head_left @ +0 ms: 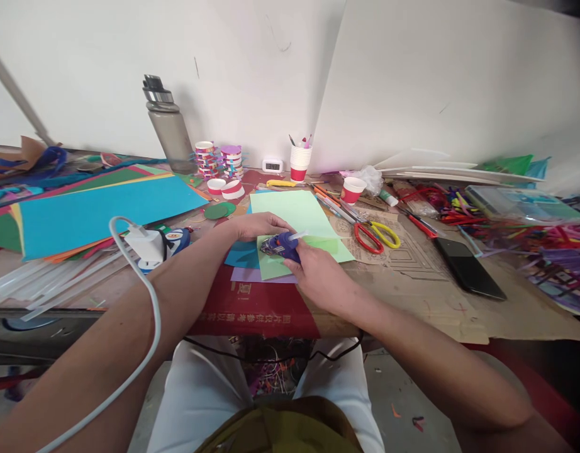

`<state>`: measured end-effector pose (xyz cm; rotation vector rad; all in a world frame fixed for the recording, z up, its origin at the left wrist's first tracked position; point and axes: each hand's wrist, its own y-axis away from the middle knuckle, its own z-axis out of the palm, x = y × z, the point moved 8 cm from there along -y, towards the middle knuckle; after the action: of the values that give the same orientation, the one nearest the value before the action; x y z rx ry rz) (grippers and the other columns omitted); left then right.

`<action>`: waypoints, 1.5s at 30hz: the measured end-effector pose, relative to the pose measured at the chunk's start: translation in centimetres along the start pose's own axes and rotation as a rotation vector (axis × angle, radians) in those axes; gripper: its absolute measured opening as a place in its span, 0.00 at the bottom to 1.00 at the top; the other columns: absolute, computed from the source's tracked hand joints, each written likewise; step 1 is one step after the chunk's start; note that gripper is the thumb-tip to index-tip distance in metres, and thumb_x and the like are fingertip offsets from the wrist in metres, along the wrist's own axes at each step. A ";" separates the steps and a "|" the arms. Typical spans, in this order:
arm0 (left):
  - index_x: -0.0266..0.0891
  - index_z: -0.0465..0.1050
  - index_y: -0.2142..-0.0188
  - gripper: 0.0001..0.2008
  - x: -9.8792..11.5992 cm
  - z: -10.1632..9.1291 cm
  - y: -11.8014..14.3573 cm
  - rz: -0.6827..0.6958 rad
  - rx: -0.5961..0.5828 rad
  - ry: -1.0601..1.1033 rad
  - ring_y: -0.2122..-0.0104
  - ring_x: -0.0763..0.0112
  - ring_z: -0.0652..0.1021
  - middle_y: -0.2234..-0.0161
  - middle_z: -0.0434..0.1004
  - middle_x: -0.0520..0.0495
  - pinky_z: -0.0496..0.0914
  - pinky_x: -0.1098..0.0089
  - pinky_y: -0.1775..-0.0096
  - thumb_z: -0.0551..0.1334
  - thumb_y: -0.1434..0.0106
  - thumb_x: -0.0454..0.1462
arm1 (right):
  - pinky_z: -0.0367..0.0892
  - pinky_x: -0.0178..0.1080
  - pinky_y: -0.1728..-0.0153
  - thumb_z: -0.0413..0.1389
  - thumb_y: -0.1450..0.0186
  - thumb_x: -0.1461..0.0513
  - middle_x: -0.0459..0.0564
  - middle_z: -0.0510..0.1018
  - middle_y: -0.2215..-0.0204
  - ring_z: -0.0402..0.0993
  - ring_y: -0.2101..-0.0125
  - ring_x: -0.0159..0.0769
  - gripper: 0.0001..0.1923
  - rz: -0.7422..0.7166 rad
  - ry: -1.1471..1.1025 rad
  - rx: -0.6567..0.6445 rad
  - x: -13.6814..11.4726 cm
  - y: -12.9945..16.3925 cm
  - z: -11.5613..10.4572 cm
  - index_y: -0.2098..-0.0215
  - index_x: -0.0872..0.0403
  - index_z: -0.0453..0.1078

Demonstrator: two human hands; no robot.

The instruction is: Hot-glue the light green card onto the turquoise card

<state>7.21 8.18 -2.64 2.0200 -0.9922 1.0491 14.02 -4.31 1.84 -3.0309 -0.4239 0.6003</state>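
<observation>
A white wall backs my cluttered desk [460,302], covered in brown card. My right hand [318,270] is clamped on the blue glue gun [281,244], its nozzle pointing left over the light green paper [299,217]. My left hand [256,225] presses that paper flat, just beside the gun. Red sheet's printed characters are unreadable.

Both forearms are stretched forward from the lower corners of the view and brought together at the middle. The left hand [258,225] is laid palm down, fingers curled inward. The right hand [317,272] is closed in a grip, knuckles up, just beside the left.
</observation>
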 end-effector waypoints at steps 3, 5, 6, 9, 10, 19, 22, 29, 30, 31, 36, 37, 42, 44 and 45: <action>0.40 0.75 0.52 0.24 0.1 0.0 0.0 0.011 -0.014 -0.009 0.52 0.63 0.73 0.51 0.76 0.48 0.65 0.70 0.51 0.60 0.41 0.51 | 0.62 0.39 0.60 0.45 0.31 0.60 0.60 0.76 0.56 0.73 0.57 0.44 0.16 -0.003 0.010 0.006 0.2 0.2 -0.2 0.48 0.59 0.62; 0.41 0.75 0.51 0.23 0.4 0.0 0.0 0.025 -0.012 -0.048 0.51 0.64 0.73 0.50 0.76 0.49 0.63 0.70 0.50 0.59 0.40 0.51 | 0.62 0.39 0.61 0.44 0.31 0.60 0.59 0.76 0.57 0.74 0.59 0.44 0.15 0.009 0.031 0.015 0.8 0.6 -0.5 0.49 0.59 0.62; 0.41 0.75 0.51 0.22 0.5 0.0 0.0 0.030 -0.008 -0.076 0.50 0.64 0.72 0.50 0.75 0.49 0.63 0.71 0.49 0.59 0.40 0.50 | 0.61 0.39 0.62 0.45 0.31 0.60 0.59 0.76 0.58 0.74 0.59 0.44 0.15 0.022 0.044 0.019 1.3 0.8 -0.7 0.50 0.59 0.62; 0.43 0.75 0.51 0.22 0.7 0.0 0.1 0.035 -0.009 -0.131 0.49 0.65 0.72 0.49 0.75 0.51 0.61 0.72 0.48 0.58 0.39 0.50 | 0.61 0.38 0.63 0.45 0.31 0.60 0.59 0.77 0.60 0.74 0.61 0.43 0.13 0.096 0.088 0.031 3.3 1.7 -1.3 0.53 0.59 0.63; 0.43 0.75 0.51 0.21 0.7 0.0 0.1 0.033 -0.013 -0.135 0.49 0.65 0.72 0.49 0.75 0.52 0.61 0.72 0.49 0.57 0.39 0.50 | 0.60 0.38 0.64 0.45 0.32 0.60 0.59 0.77 0.60 0.74 0.61 0.43 0.13 0.121 0.103 0.035 4.0 2.0 -1.6 0.53 0.58 0.63; 0.42 0.74 0.50 0.21 0.3 0.1 0.2 0.002 -0.011 -0.068 0.52 0.66 0.74 0.50 0.75 0.49 0.64 0.73 0.52 0.58 0.39 0.47 | 0.60 0.39 0.66 0.44 0.32 0.59 0.60 0.76 0.63 0.73 0.63 0.45 0.13 0.227 0.182 0.163 9.5 4.1 -4.4 0.54 0.60 0.62; 0.42 0.74 0.50 0.20 0.4 0.1 0.1 0.025 -0.015 -0.070 0.54 0.68 0.76 0.52 0.77 0.48 0.65 0.73 0.54 0.58 0.38 0.46 | 0.61 0.39 0.65 0.44 0.32 0.60 0.60 0.76 0.63 0.73 0.63 0.45 0.14 0.262 0.211 0.172 10.8 4.4 -4.9 0.54 0.60 0.62; 0.41 0.73 0.49 0.21 0.1 0.1 0.0 0.011 -0.031 -0.025 0.53 0.67 0.75 0.51 0.76 0.46 0.65 0.72 0.53 0.59 0.39 0.47 | 0.61 0.39 0.65 0.43 0.30 0.56 0.61 0.76 0.61 0.73 0.60 0.46 0.16 0.306 0.197 0.168 12.2 4.6 -5.3 0.54 0.60 0.63; 0.41 0.73 0.49 0.22 0.1 0.1 0.0 0.010 -0.032 -0.023 0.53 0.67 0.75 0.50 0.76 0.46 0.65 0.72 0.53 0.59 0.39 0.47 | 0.61 0.39 0.64 0.43 0.30 0.56 0.61 0.76 0.61 0.73 0.60 0.46 0.16 0.305 0.191 0.172 12.3 4.6 -5.3 0.54 0.60 0.63; 0.41 0.73 0.49 0.21 0.0 0.1 -0.1 0.010 -0.032 -0.024 0.53 0.67 0.75 0.50 0.76 0.46 0.65 0.72 0.53 0.59 0.39 0.47 | 0.61 0.39 0.64 0.42 0.30 0.57 0.61 0.76 0.61 0.73 0.59 0.46 0.16 0.304 0.187 0.175 12.3 4.5 -5.3 0.53 0.60 0.63; 0.42 0.73 0.49 0.21 -0.1 0.1 -0.2 0.030 -0.032 -0.043 0.53 0.68 0.75 0.50 0.75 0.47 0.66 0.73 0.53 0.58 0.38 0.47 | 0.61 0.38 0.65 0.43 0.31 0.57 0.59 0.76 0.61 0.74 0.61 0.45 0.16 0.304 0.191 0.168 12.3 4.3 -5.3 0.53 0.59 0.63; 0.42 0.73 0.49 0.21 0.0 0.0 -0.1 0.033 -0.033 -0.047 0.53 0.68 0.76 0.50 0.75 0.47 0.66 0.73 0.53 0.58 0.38 0.47 | 0.61 0.38 0.65 0.43 0.31 0.57 0.59 0.76 0.61 0.74 0.61 0.45 0.16 0.308 0.188 0.169 12.2 4.4 -5.4 0.53 0.59 0.63; 0.43 0.73 0.49 0.21 0.0 0.1 0.0 0.014 -0.030 -0.048 0.53 0.68 0.75 0.51 0.76 0.48 0.65 0.73 0.52 0.59 0.39 0.47 | 0.62 0.39 0.64 0.44 0.31 0.59 0.60 0.76 0.60 0.73 0.58 0.45 0.15 0.292 0.166 0.196 11.9 4.7 -5.9 0.51 0.59 0.63; 0.43 0.73 0.50 0.21 0.0 0.1 0.0 0.001 -0.025 -0.033 0.53 0.67 0.75 0.50 0.76 0.48 0.64 0.72 0.52 0.59 0.40 0.47 | 0.62 0.39 0.64 0.44 0.31 0.58 0.61 0.76 0.59 0.73 0.58 0.45 0.16 0.279 0.168 0.194 11.9 4.5 -5.8 0.51 0.59 0.63; 0.43 0.73 0.50 0.21 0.0 0.1 0.0 -0.004 -0.022 -0.027 0.53 0.67 0.75 0.50 0.75 0.48 0.64 0.72 0.52 0.59 0.40 0.47 | 0.62 0.39 0.64 0.44 0.31 0.57 0.61 0.76 0.59 0.73 0.59 0.45 0.16 0.277 0.169 0.189 12.0 4.3 -5.8 0.52 0.59 0.63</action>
<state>7.21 8.08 -2.67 2.0224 -1.0091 1.0062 27.97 -5.10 2.43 -2.9441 0.0578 0.3629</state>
